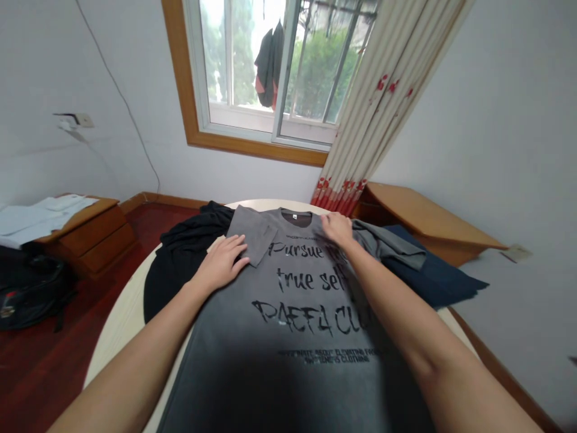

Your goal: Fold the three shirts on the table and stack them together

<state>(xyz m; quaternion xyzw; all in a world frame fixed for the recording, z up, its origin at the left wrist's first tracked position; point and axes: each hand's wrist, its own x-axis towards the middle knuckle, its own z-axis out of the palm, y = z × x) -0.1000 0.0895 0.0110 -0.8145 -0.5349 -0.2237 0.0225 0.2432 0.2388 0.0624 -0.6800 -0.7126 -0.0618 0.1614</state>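
Observation:
A dark grey T-shirt (234,337) with black lettering lies front up, its collar toward the window. The sleeve (253,231) on the left is folded inward over the shirt's front. My left hand (223,261) lies with fingers stretched on that side, touching the folded sleeve's edge. At the shoulder right of the collar, my right hand (337,228) has its fingers bent and closed on the fabric. The other sleeve (401,246) spreads outward to the right, beyond my right forearm.
A round pale table (119,325) bears the shirt. Black clothing (180,258) is heaped at its left, and dark blue cloth (444,279) hangs past its right edge. Wooden cabinets (106,231) stand left and right (419,210). A black bag (33,288) sits on the floor.

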